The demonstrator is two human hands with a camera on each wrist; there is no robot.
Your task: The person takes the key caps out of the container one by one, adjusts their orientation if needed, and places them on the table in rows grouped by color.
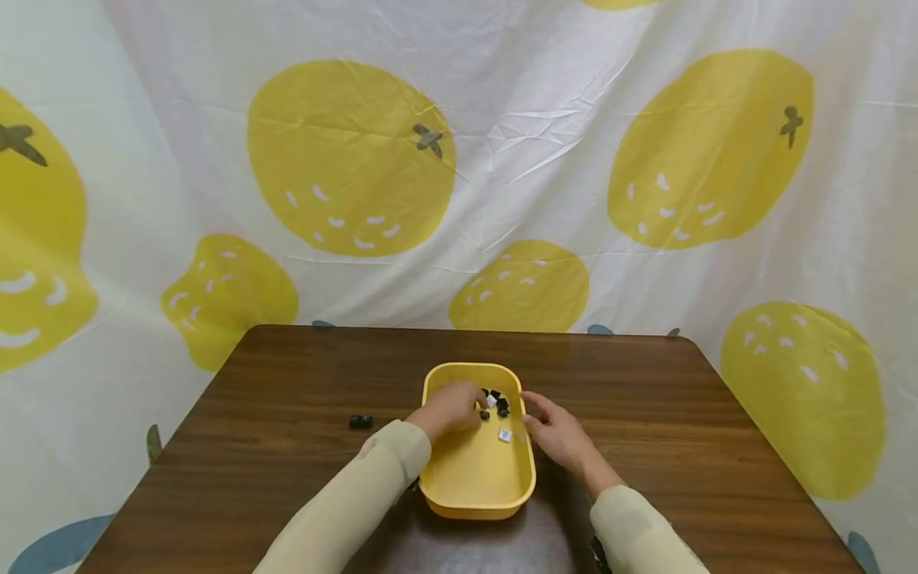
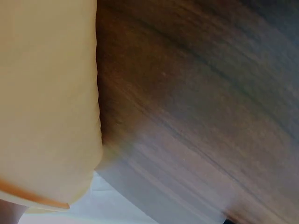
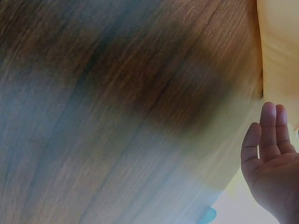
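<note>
A yellow basin [image 1: 476, 510] sits on the wooden table, with several small black and white pieces in it. My left hand [image 1: 452, 406] reaches over the basin's left rim, fingertips pointing down beside the cluster of black pieces [image 1: 503, 406]. Whether those fingers hold a piece I cannot tell. A small white square piece [image 1: 505, 434] lies on the basin floor, nearer the middle. Just outside the right rim is my right hand [image 1: 562, 434], its thumb and forefinger right at the edge. In the right wrist view, that hand's fingers [image 3: 268, 126] look mostly straight.
Small black pieces [image 1: 361, 421] lie together on the table [image 1: 287, 391], left of the basin. A white cloth [image 1: 531, 135] with a yellow fruit print hangs behind the table's far edge. The basin's outer wall [image 2: 46, 93] fills the left of the left wrist view.
</note>
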